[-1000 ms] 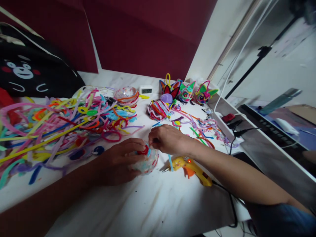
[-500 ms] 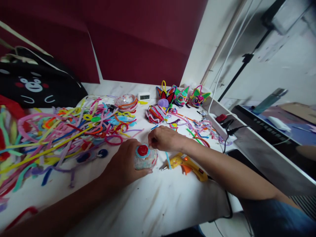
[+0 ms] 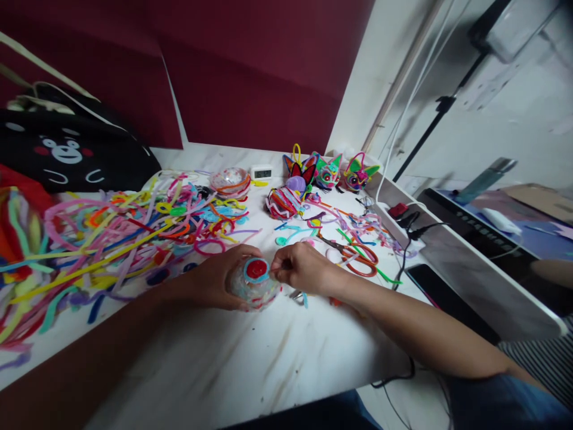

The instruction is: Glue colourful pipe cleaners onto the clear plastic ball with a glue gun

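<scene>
The left hand (image 3: 215, 278), whose fingers lay over the red disc (image 3: 256, 269) 1 second ago, now grips the clear dome (image 3: 257, 294) round its left side; this leaves the disc and its blue ring (image 3: 256, 281) uncovered, which seems to suit fine work at the edge; the right hand (image 3: 299, 266) is closed in a pinch beside the ring, though I cannot tell what, if anything, it holds; its forearm now hides most of the glue gun (image 3: 296, 294), while the orange scissors (image 3: 360, 260) show beyond it; the dome sits on the worktop (image 3: 242, 358) between the 2 hands, disc facing up and towards the wearer; being round, it shows no clear long axis.
</scene>
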### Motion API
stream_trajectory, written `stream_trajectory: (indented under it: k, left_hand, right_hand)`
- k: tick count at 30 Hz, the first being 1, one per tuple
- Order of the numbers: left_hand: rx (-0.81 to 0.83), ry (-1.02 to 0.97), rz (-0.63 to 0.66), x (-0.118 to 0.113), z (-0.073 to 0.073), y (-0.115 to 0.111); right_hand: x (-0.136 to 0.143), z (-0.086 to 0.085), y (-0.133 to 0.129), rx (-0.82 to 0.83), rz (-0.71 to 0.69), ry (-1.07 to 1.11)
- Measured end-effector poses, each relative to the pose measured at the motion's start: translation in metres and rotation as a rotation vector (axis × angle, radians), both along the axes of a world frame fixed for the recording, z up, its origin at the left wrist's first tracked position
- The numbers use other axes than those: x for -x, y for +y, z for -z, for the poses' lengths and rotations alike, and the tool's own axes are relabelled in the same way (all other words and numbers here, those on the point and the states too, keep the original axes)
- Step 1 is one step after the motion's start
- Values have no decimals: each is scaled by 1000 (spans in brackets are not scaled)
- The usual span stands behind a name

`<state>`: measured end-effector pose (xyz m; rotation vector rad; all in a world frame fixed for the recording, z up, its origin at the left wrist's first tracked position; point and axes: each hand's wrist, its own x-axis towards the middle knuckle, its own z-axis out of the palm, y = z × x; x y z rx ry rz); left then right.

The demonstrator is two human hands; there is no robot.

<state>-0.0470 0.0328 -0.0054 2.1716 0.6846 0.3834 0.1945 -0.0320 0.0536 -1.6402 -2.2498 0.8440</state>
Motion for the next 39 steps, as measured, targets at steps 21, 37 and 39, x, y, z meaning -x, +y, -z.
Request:
stream_trajectory:
  k: [21,37,39]
  left_hand:
    - [178,-89,28,1,-10,1]
    - [82,-41,-298,-17,3,-17]
    - [108,-34,-265,-13,1,-14]
  right_hand:
    - [-4,-19,21,89,-80,9]
    - [-11,-8,23,142,-62,112]
    - [-12,-6,23,165,-95,142]
